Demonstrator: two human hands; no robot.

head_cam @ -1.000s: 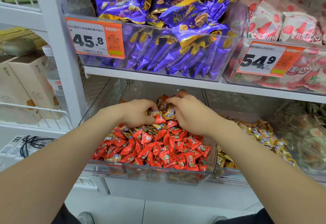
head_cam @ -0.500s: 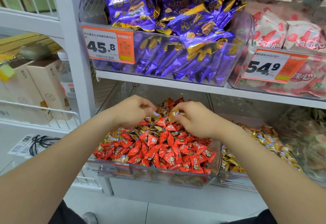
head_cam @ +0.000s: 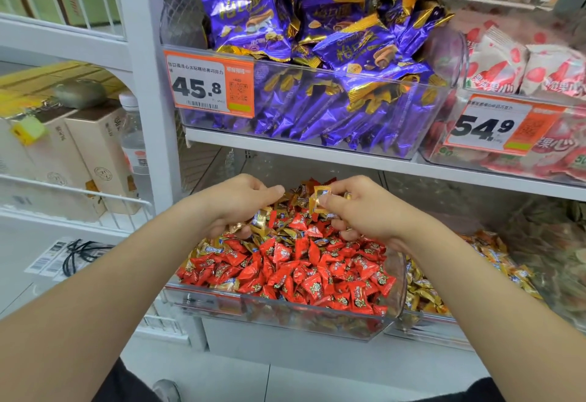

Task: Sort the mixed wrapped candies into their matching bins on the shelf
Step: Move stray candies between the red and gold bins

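Shelf bin (head_cam: 285, 303) holds red candies (head_cam: 285, 262). My right fingers (head_cam: 331, 204) pinch a light, crinkly gold candy (head_cam: 319, 195) by its edge; left fingers (head_cam: 269, 192) curl, holding I cannot tell what.

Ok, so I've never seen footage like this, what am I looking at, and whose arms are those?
No machine here: a person wears a camera on the head, so the single view looks forward and down at their own arms. Both hands reach into a clear shelf bin filled with red candies mixed with gold ones. The right hand pinches a gold candy above the pile. The left hand digs into the pile with curled fingers; whether it holds anything is unclear. Gold candies fill the next bin to the right.
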